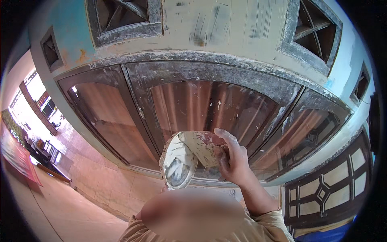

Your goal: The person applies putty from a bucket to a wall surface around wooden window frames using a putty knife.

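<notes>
My right hand (235,161) is raised in front of a window and grips the rim of a small round container (189,155) smeared with white putty or paint. The container is tilted, its open mouth (177,172) turned down and toward me. The thumb lies against its side and the forefinger reaches up over its top. A beige sleeve (268,224) covers the arm at the lower edge. My left hand is not in view. Behind the container stands a three-paned glass window (209,101) in a dark frame streaked with white filler.
Above the window, a pale, scuffed wall (225,28) has square vent openings (125,16). A dark door with geometric glass panels (326,193) stands at the lower right. A reddish tiled floor (92,177) stretches to the left, with furniture (48,151) farther off.
</notes>
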Action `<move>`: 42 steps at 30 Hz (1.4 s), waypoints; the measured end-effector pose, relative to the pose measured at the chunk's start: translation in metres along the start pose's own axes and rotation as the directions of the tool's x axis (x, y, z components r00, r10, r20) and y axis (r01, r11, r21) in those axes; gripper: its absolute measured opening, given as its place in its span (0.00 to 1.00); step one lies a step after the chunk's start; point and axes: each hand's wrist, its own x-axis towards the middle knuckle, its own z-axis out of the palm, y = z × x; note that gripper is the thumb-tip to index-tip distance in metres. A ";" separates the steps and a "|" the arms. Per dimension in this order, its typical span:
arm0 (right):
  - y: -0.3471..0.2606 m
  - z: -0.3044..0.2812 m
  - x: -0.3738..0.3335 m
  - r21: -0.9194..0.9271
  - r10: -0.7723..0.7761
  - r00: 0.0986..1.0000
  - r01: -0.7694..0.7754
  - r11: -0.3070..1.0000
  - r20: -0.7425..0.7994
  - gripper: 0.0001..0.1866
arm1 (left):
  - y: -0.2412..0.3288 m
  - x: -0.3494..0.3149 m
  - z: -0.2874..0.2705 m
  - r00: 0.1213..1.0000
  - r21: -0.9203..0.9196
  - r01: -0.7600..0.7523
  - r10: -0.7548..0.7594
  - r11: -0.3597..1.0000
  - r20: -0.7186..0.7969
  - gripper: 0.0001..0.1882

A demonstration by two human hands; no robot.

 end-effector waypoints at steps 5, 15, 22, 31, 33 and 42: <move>0.011 0.003 -0.001 0.028 -0.067 0.997 0.066 0.997 0.041 0.31 | 0.001 0.005 0.008 0.998 -0.035 0.034 -0.036 0.999 -0.053 0.36; 0.005 -0.003 0.003 0.260 0.101 0.988 -0.067 0.963 -0.120 0.23 | 0.017 0.006 0.017 0.983 -0.109 0.087 -0.103 0.990 -0.149 0.36; 0.034 -0.006 0.000 0.250 0.231 0.968 -0.201 0.947 -0.099 0.13 | 0.014 0.016 0.016 0.928 -0.157 0.144 -0.188 0.977 -0.322 0.38; 0.082 0.012 -0.017 0.541 0.403 0.913 -0.371 0.754 0.064 0.10 | 0.037 0.036 0.007 0.975 -0.228 0.079 -0.123 0.970 -0.187 0.35; 0.092 0.015 -0.023 0.621 0.447 0.892 -0.387 0.682 0.065 0.11 | 0.044 0.042 0.011 0.985 -0.185 0.060 -0.088 0.981 -0.152 0.34; 0.093 -0.005 -0.013 0.885 0.404 0.888 -0.356 0.299 0.221 0.20 | 0.038 0.043 0.022 0.970 -0.210 0.141 -0.178 0.967 -0.166 0.35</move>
